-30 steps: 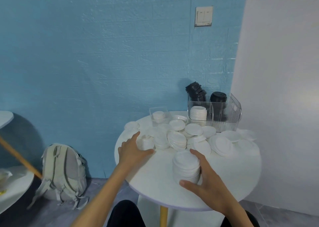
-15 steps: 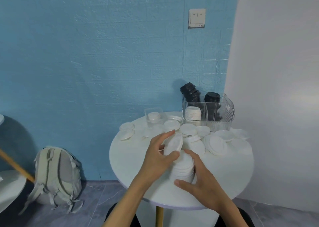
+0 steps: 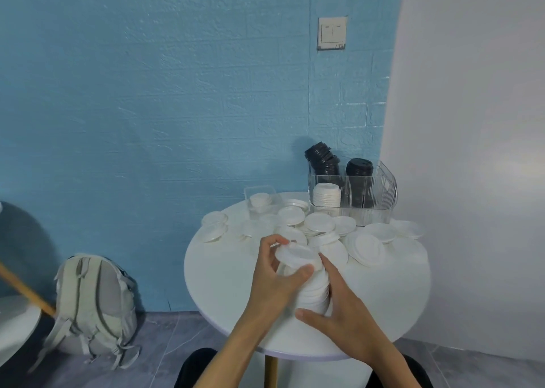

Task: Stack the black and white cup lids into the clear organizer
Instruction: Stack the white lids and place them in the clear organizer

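Note:
A tall stack of white lids (image 3: pixel 315 291) stands near the front of the round white table (image 3: pixel 224 275). My left hand (image 3: pixel 277 275) grips a white lid (image 3: pixel 298 256) at the top of that stack, thumb in front and fingers behind. My right hand (image 3: pixel 342 314) wraps the stack's right side and base. Several loose white lids (image 3: pixel 365 247) lie spread behind. At the back right stands the clear organizer (image 3: pixel 380 198), holding a white stack (image 3: pixel 326 197) and black lids (image 3: pixel 358 170).
A small clear box (image 3: pixel 261 200) with white lids sits at the table's back. A grey backpack (image 3: pixel 94 305) leans on the blue wall at the left. A white wall stands close on the right. Another white table edge (image 3: pixel 14 328) shows at far left.
My left hand left the loose lids at the left, picked up a white lid and brought it onto the stack. My right hand stayed on the stack.

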`<action>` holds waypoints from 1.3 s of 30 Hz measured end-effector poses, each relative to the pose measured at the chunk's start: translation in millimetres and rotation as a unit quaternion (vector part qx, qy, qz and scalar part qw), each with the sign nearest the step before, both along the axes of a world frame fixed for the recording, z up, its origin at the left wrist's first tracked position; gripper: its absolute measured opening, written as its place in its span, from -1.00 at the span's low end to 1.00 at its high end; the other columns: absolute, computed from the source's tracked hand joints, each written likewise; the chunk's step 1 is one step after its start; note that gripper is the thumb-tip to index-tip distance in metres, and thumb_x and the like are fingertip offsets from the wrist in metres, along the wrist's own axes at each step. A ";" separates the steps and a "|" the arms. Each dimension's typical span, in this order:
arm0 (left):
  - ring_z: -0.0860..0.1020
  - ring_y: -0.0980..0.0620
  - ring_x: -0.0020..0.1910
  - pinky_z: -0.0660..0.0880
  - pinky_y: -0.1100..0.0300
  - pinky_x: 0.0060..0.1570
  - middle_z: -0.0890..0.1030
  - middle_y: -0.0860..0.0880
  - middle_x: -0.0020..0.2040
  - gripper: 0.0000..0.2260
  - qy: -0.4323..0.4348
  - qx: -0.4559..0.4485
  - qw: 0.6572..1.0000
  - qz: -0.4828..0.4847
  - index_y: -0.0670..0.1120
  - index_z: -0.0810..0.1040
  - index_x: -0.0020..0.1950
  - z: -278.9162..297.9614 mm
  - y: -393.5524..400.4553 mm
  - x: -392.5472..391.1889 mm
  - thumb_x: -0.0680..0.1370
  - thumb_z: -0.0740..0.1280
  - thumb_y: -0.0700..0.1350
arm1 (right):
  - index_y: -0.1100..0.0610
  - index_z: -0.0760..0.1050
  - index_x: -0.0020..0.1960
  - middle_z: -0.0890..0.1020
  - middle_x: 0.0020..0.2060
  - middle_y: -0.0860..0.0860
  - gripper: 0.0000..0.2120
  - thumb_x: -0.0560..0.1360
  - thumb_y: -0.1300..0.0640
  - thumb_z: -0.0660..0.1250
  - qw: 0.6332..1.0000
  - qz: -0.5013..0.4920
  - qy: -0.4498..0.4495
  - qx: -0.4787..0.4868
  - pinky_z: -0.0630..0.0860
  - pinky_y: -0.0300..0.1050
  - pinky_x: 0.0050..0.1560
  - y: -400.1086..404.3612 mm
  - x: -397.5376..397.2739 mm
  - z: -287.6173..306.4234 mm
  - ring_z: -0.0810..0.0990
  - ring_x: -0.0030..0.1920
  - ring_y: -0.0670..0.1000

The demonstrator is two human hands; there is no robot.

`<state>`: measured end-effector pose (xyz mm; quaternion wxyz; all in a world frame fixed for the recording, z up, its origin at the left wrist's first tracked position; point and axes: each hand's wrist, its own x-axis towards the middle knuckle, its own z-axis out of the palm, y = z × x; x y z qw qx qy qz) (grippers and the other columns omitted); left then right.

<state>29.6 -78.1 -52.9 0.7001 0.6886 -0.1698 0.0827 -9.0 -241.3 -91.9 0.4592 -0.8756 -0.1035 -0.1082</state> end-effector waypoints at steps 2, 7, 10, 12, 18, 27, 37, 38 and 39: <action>0.56 0.14 0.13 0.51 0.32 0.07 0.60 0.21 0.07 -0.49 -0.010 0.065 0.998 0.003 0.13 0.43 0.11 -11.4 1.7 -3.1 0.26 0.58 0.07 | -0.22 -0.14 0.62 0.17 0.55 -0.34 0.08 0.35 -0.32 0.49 1.000 -0.009 0.011 0.002 0.27 -0.23 0.48 0.1 0.2 -1.6 0.21 0.50 -0.31; 0.53 0.19 0.26 0.48 0.35 0.19 0.59 0.23 0.23 -0.50 -0.016 0.102 0.994 -0.039 0.14 0.54 0.27 -17.4 7.2 -1.6 0.37 0.59 -0.01 | -0.33 -0.29 0.57 0.15 0.55 -0.34 0.15 0.32 -0.39 0.48 1.000 -0.012 0.010 0.007 0.31 -0.24 0.45 -1.2 1.6 -5.6 0.27 0.49 -0.28; 0.51 0.15 0.30 0.44 0.34 0.21 0.59 0.20 0.25 -0.61 -0.010 0.111 0.992 -0.064 0.09 0.62 0.21 -16.9 9.6 0.2 0.42 0.58 -0.09 | -0.43 -0.25 0.53 0.17 0.48 -0.45 0.07 0.37 -0.30 0.51 1.000 -0.005 -0.003 -0.001 0.35 -0.31 0.36 -1.1 0.4 -2.8 0.34 0.41 -0.31; 0.52 0.15 0.30 0.45 0.30 0.25 0.59 0.19 0.26 -0.65 -0.008 0.109 0.991 -0.072 0.08 0.65 0.18 -16.2 11.6 0.1 0.42 0.59 -0.11 | -0.47 -0.14 0.50 0.20 0.45 -0.49 -0.02 0.39 -0.27 0.51 1.000 0.001 -0.011 -0.009 0.36 -0.33 0.33 -0.4 -1.2 -0.4 0.35 0.39 -0.33; 0.50 0.15 0.36 0.42 0.14 0.37 0.56 0.17 0.35 -0.65 -0.016 0.117 0.988 -0.100 0.12 0.66 0.16 -14.3 17.0 0.1 0.41 0.60 -0.08 | -0.42 0.09 0.45 0.37 0.38 -0.40 -0.18 0.37 -0.29 0.52 1.000 0.005 -0.016 -0.001 0.48 -0.10 0.34 0.6 -2.6 1.4 0.45 0.33 -0.26; 0.47 0.27 0.36 0.41 0.14 0.39 0.55 0.30 0.34 -0.81 -0.001 0.090 0.993 -0.073 0.16 0.69 0.14 -20.5 9.2 -4.8 0.53 0.49 -0.02 | -0.39 0.13 0.45 0.41 0.38 -0.35 -0.19 0.35 -0.28 0.53 1.000 0.005 -0.009 0.007 0.49 -0.05 0.33 0.7 -3.7 3.8 0.48 0.33 -0.22; 0.47 0.20 0.33 0.38 0.22 0.33 0.53 0.18 0.36 -0.56 -0.025 0.070 0.995 0.073 0.24 0.53 0.29 -3.6 58.2 54.9 0.43 0.47 0.20 | -0.44 0.10 0.43 0.36 0.38 -0.43 -0.14 0.32 -0.21 0.56 1.000 0.001 0.008 0.002 0.42 -0.02 0.40 -1.5 -3.8 3.2 0.43 0.36 -0.23; 0.48 0.15 0.30 0.39 0.17 0.34 0.54 0.14 0.34 -0.62 -0.032 0.080 0.987 0.135 0.20 0.54 0.26 -3.2 70.6 73.9 0.47 0.49 0.14 | -0.45 0.10 0.42 0.36 0.38 -0.43 -0.14 0.32 -0.21 0.56 1.000 0.002 0.009 0.002 0.43 -0.01 0.39 -1.4 -3.8 3.3 0.44 0.35 -0.21; 0.47 0.08 0.29 0.38 0.11 0.36 0.55 0.08 0.31 -0.66 -0.034 0.106 0.976 0.189 0.15 0.55 0.25 -4.0 83.7 94.3 0.50 0.50 0.06 | -0.46 0.09 0.42 0.37 0.37 -0.42 -0.14 0.32 -0.21 0.56 1.000 0.001 0.011 0.003 0.44 0.00 0.38 -1.2 -3.7 3.5 0.45 0.34 -0.20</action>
